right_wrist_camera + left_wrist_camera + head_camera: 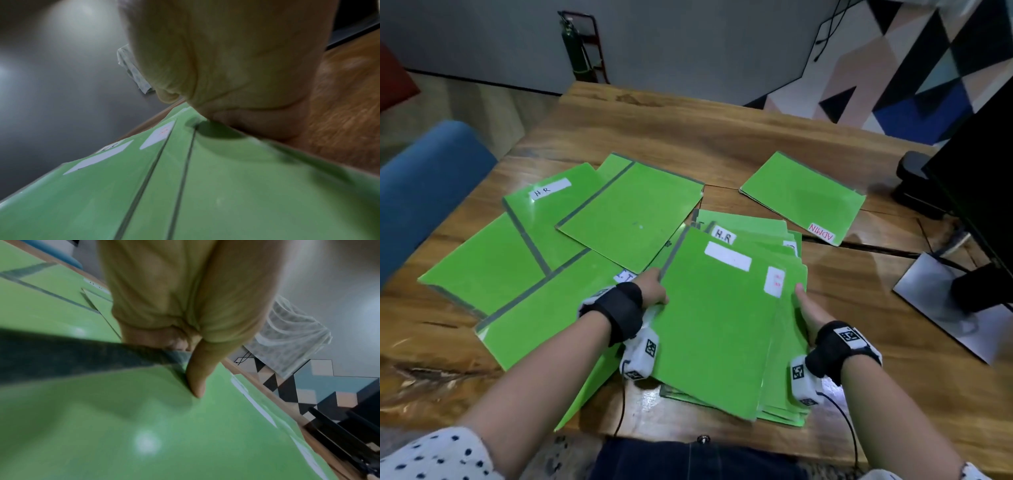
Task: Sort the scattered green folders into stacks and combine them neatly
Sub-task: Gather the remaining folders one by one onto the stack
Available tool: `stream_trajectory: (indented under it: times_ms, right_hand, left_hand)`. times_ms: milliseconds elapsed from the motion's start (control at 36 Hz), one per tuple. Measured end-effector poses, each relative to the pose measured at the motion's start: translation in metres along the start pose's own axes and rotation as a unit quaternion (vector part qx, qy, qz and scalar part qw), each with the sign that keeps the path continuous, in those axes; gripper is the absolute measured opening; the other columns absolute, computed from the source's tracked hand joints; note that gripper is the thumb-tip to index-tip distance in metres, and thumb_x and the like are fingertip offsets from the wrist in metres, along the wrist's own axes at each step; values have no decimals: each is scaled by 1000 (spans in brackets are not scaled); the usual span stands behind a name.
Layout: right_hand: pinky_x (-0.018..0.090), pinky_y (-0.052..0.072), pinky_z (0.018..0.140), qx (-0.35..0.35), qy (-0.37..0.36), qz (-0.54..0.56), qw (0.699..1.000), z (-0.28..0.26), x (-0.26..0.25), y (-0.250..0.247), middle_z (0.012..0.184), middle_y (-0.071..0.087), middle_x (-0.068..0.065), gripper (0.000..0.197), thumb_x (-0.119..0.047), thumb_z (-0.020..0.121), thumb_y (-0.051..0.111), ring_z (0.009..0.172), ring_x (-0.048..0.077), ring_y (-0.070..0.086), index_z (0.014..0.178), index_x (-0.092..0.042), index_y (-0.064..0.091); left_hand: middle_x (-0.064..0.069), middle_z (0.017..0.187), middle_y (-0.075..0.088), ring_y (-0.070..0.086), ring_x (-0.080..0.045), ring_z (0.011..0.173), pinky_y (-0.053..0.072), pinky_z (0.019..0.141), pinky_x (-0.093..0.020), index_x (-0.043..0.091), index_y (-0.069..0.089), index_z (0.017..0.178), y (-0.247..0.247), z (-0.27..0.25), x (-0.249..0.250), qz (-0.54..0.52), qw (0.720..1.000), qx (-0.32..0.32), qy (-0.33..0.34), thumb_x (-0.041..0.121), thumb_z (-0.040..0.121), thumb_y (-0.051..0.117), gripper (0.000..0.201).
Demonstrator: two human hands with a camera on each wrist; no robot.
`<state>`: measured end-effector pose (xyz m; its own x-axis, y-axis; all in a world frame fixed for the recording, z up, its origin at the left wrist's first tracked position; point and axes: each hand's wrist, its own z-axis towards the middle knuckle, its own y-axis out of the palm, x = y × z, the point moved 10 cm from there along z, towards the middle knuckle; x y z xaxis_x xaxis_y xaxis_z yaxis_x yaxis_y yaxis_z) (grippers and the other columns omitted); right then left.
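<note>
A fanned bundle of green folders (719, 318) lies tilted in front of me, its top one bearing blank white labels. My left hand (652, 289) grips the bundle's grey-spined left edge, thumb (197, 379) on top and fingers underneath. My right hand (808, 311) holds the right edge (205, 162), thumb on top, fingers hidden below. Loose green folders (633, 216) lie overlapped to the left, one marked "HR" (549, 188). A single folder marked "ADMIN" (804, 197) lies apart at the back right.
The wooden table (688, 133) has bare room at the back. A black monitor (976, 178) on a silver base (935, 301) stands at the right edge. A blue chair (424, 192) sits to the left. Cables hang from both wrists.
</note>
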<state>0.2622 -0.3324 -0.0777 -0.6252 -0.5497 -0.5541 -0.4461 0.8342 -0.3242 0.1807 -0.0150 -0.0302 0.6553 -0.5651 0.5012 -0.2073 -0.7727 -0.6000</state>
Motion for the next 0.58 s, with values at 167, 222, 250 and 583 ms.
stream_trajectory:
  times_ms: [167,222,250,583]
  right_hand:
    - [49,15,116,-3,12,-28,1000,-5,-1,3,159,9,11,84,-73,88,14,145,30,16,152,-19,11]
    - [49,15,117,-7,13,-42,999,-5,-1,4,159,10,10,84,-74,87,17,145,30,17,152,-21,12]
    - [49,16,117,-8,15,-50,999,-5,-1,5,159,11,10,85,-74,86,18,145,30,19,152,-20,14]
    - [41,32,108,27,4,-89,996,0,-6,6,147,38,18,76,-57,90,47,132,33,42,143,-3,34]
  left_hand:
    - [-19,130,50,53,-35,118,48,96,-41,2,33,136,-5,5,-1,-85,993,78,-37,4,90,59,54]
    - [-18,130,50,55,-34,116,49,96,-41,2,34,135,10,5,3,-49,996,73,-35,5,89,60,53]
    - [-18,130,49,55,-33,115,49,96,-39,2,36,134,18,4,5,-13,997,71,-32,7,89,60,51]
    - [-19,145,35,38,-34,132,38,108,-45,13,28,148,38,10,11,102,993,28,46,41,87,60,74]
